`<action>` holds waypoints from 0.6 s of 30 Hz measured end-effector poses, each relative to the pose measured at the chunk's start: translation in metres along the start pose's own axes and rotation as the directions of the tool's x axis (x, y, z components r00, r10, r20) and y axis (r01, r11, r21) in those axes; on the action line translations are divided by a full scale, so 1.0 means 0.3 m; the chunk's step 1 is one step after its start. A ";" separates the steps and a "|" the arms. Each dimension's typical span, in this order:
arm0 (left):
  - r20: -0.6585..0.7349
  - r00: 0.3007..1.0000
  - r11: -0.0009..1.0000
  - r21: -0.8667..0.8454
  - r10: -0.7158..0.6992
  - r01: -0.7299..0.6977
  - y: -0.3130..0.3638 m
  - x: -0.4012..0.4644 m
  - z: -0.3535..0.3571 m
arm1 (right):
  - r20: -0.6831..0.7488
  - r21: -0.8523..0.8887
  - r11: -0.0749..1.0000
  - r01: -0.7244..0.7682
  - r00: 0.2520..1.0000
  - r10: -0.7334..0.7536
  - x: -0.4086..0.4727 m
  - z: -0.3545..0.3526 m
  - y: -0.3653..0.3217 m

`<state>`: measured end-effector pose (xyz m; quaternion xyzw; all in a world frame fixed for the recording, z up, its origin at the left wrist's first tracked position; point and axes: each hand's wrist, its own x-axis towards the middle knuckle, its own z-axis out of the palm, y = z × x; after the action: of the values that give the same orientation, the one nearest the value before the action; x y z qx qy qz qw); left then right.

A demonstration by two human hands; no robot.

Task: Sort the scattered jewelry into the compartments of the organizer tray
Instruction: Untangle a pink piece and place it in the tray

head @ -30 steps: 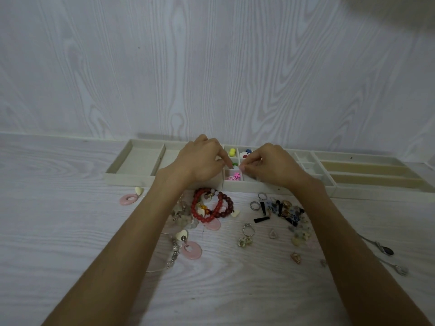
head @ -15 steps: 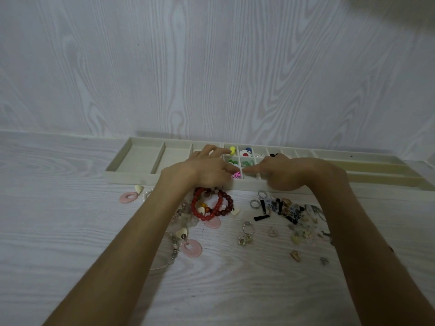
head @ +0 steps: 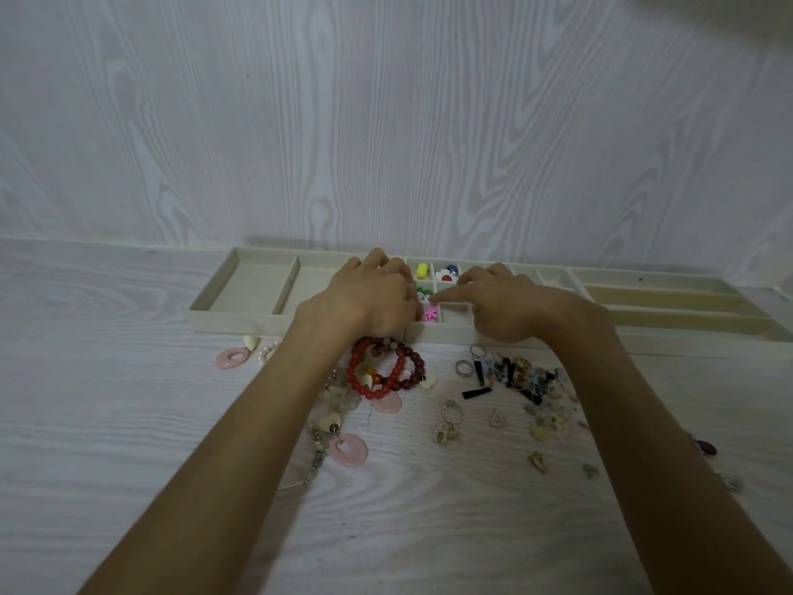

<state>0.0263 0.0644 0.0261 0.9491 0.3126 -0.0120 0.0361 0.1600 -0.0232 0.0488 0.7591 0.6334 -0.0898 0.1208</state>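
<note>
White wood-grain covers both the wall and the table (head: pixel 128 487), and a long cream tray (head: pixel 240 322) sits against the wall with both hands over its small middle compartments. The left hand (head: pixel 369 296) is curled, knuckles up, fingers tucked toward a pink flower piece (head: pixel 430 313) lying in the compartment just off its fingertips; whether it pinches anything I cannot tell. The right hand (head: pixel 506 304) points its index finger at that same spot — the other fingers are folded under, and nothing shows in its grip. Beyond the fingertips, a yellow bead (head: pixel 422 269) and a red-and-blue piece (head: pixel 448 273) sit in their own cells. Most of the jewelry is unsorted: red bead bracelets (head: pixel 386 371) lie just behind the left wrist, rings and black drop earrings (head: pixel 485 375) behind the right. The risk, as I judge it — two hands crowding such small cells could flick a tiny piece into a neighbouring one, and a forearm drawn back low could drag the bracelets along.
</note>
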 end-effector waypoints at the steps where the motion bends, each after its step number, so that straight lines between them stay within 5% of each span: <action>1: -0.012 1.000 1.000 -0.001 -0.001 0.001 0.000 0.001 -0.001 | -0.020 0.011 1.000 0.002 1.000 -0.002 0.002 -0.001 0.000; 7: 0.031 0.999 1.000 -0.012 -0.008 0.008 -0.002 0.001 0.005 | -0.011 0.086 0.996 0.036 0.999 -0.035 0.011 0.008 0.010; 12: -0.047 0.999 0.972 -0.233 -0.003 -0.008 -0.024 -0.032 -0.045 | -0.194 0.371 0.914 0.162 0.976 -0.094 -0.062 -0.023 0.056; 18: -0.113 0.989 0.941 -0.334 -0.095 0.053 -0.074 -0.181 -0.058 | -0.306 0.414 0.884 0.215 0.948 -0.087 -0.207 0.013 0.073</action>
<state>-0.0306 0.0514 0.0444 0.9160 0.3474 0.0997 0.1741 0.1705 -0.0865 0.0644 0.7193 0.6646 -0.1327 -0.1527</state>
